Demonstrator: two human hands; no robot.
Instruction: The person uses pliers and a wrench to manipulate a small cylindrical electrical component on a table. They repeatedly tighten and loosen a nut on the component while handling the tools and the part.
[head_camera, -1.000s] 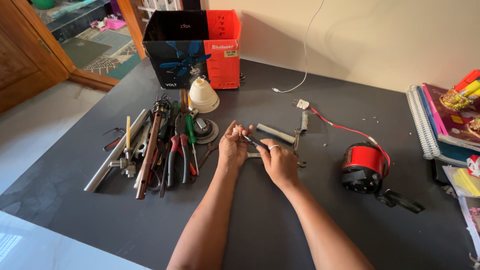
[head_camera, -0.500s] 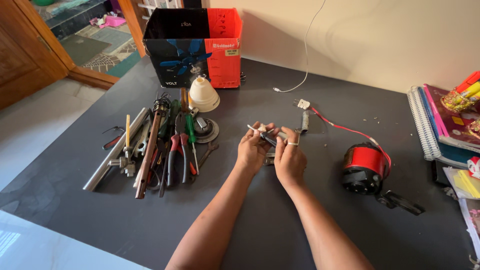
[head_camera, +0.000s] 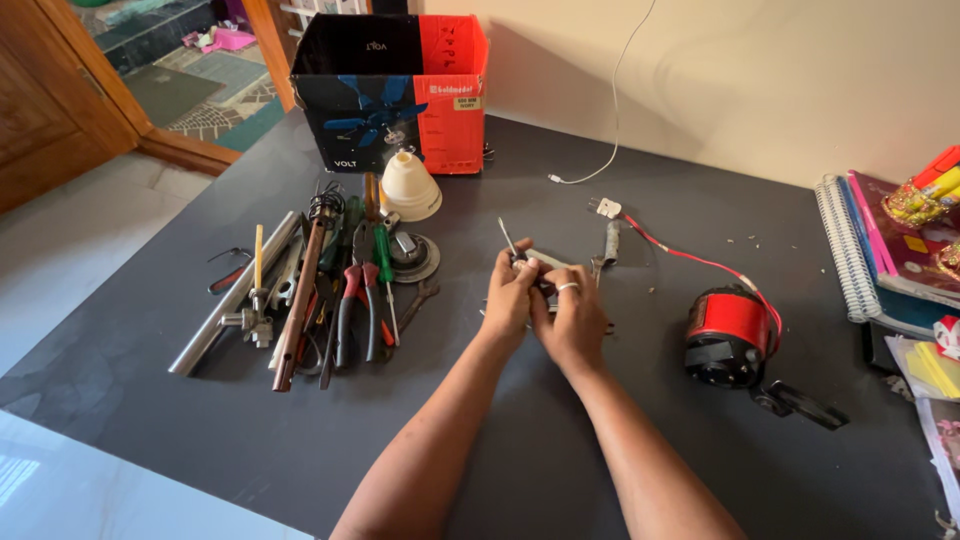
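Note:
Both my hands meet over the middle of the dark table (head_camera: 560, 440). My left hand (head_camera: 510, 297) pinches a thin metal tool (head_camera: 507, 238) whose shaft sticks up and away from my fingers. My right hand (head_camera: 575, 320), with a ring on one finger, grips a small metal part (head_camera: 545, 262) pressed against the left hand. What exactly lies between my fingers is mostly hidden. A grey metal piece (head_camera: 608, 245) rests on the table just beyond my right hand.
A pile of pliers, screwdrivers and metal rods (head_camera: 320, 285) lies to the left. A white cone (head_camera: 410, 187) and an open black and red box (head_camera: 395, 90) stand behind it. A red motor (head_camera: 728, 335) with red wire sits right; notebooks (head_camera: 880, 255) far right.
My hands lifted off the table surface, shifted slightly right and closed together; the thin tool now points up and away instead of lying low between them.

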